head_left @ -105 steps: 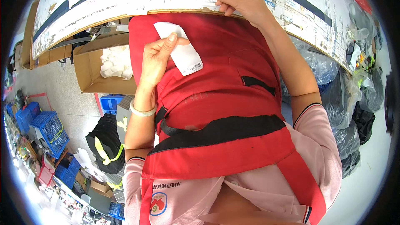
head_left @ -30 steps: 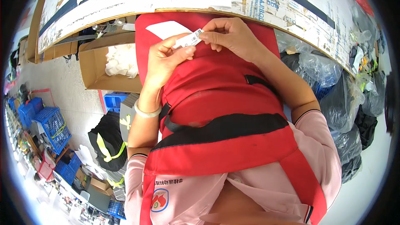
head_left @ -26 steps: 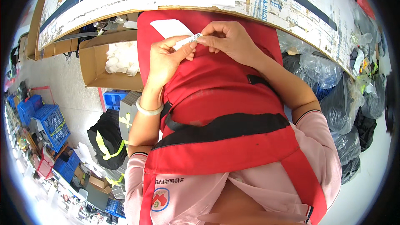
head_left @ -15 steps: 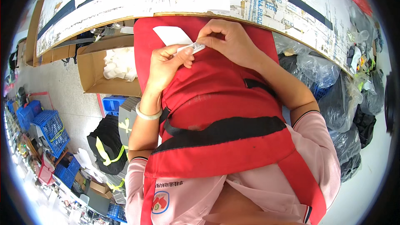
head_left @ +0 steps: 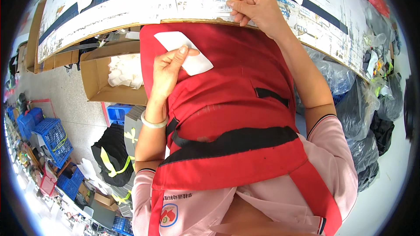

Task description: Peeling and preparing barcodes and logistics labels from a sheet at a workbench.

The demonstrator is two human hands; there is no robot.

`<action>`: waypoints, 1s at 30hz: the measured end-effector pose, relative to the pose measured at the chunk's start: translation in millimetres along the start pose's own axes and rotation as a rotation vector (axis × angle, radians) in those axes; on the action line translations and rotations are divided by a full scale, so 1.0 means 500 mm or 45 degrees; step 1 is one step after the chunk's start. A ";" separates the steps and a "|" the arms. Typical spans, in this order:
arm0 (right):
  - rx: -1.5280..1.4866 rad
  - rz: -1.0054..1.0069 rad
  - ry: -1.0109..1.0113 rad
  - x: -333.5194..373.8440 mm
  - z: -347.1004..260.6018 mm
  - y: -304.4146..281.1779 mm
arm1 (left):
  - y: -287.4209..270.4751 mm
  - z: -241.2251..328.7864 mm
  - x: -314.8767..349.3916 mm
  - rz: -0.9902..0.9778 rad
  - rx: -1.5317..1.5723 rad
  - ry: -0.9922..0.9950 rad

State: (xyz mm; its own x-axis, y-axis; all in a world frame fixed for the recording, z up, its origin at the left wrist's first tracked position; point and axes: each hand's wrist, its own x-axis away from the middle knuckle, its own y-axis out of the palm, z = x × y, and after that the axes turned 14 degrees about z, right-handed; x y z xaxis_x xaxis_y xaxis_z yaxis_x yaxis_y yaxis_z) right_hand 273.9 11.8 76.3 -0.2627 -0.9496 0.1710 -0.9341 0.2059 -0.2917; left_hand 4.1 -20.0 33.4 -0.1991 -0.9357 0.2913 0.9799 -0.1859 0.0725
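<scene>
A white slanted strip point(head_left: 195, 62), flat and smooth, is pinched between the thumb and fingers of my left hand point(head_left: 167, 71), over the lap of my red apron point(head_left: 238, 65). Its far end points up and to the left, and its near end hangs past my thumb. My right hand point(head_left: 259, 12) is apart from it, above the near edge of the white table point(head_left: 197, 9). Thumb and index finger press together there, the other fingers curled. Whatever may sit in that pinch is too small to make out.
Left of my lap, a cardboard box point(head_left: 92, 91) holds many white pieces point(head_left: 124, 72). Blue crates point(head_left: 56, 137) and a black bundle with a yellow tie point(head_left: 113, 154) stand further left. Clear plastic bags point(head_left: 356, 109) pile up on the right.
My right hand has let go of the white strip and moved up and right, over the table edge. The strip, folded or bunched between both hands before, now lies flat in my left hand.
</scene>
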 end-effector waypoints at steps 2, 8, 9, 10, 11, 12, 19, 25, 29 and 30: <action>0.002 -0.001 -0.007 -0.002 0.003 0.004 | 0.000 -0.004 0.000 -0.005 0.002 0.018; 0.017 -0.001 -0.011 -0.005 0.016 0.007 | 0.002 -0.002 0.001 -0.011 0.008 -0.004; 0.019 0.003 -0.018 -0.006 0.018 0.007 | 0.002 -0.003 0.001 -0.011 0.009 -0.006; 0.020 0.004 -0.016 -0.006 0.018 0.007 | 0.001 -0.005 0.001 -0.015 0.014 -0.009; 0.035 0.008 -0.014 -0.006 0.018 0.007 | 0.001 -0.006 0.002 -0.018 0.019 -0.012; 0.051 0.012 -0.012 -0.006 0.017 0.008 | 0.002 -0.006 0.002 -0.019 0.019 -0.014; 0.046 0.017 -0.032 -0.003 0.012 0.010 | 0.004 -0.010 0.002 -0.027 0.021 -0.027; 0.043 0.009 -0.057 -0.004 0.018 0.009 | 0.008 -0.012 0.001 -0.039 0.011 -0.025; 0.040 0.006 -0.064 -0.004 0.019 0.011 | 0.009 -0.013 0.003 -0.033 0.019 -0.026; 0.039 0.000 -0.068 -0.004 0.018 0.011 | 0.009 -0.013 0.003 -0.033 0.019 -0.028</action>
State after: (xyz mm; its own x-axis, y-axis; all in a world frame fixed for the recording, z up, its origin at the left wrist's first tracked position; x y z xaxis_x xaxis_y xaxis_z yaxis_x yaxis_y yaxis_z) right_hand 271.4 12.8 65.8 -0.2483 -0.9611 0.1205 -0.9261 0.1991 -0.3205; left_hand 8.5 -24.3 27.8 -0.2252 -0.9238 0.3097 0.9740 -0.2057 0.0947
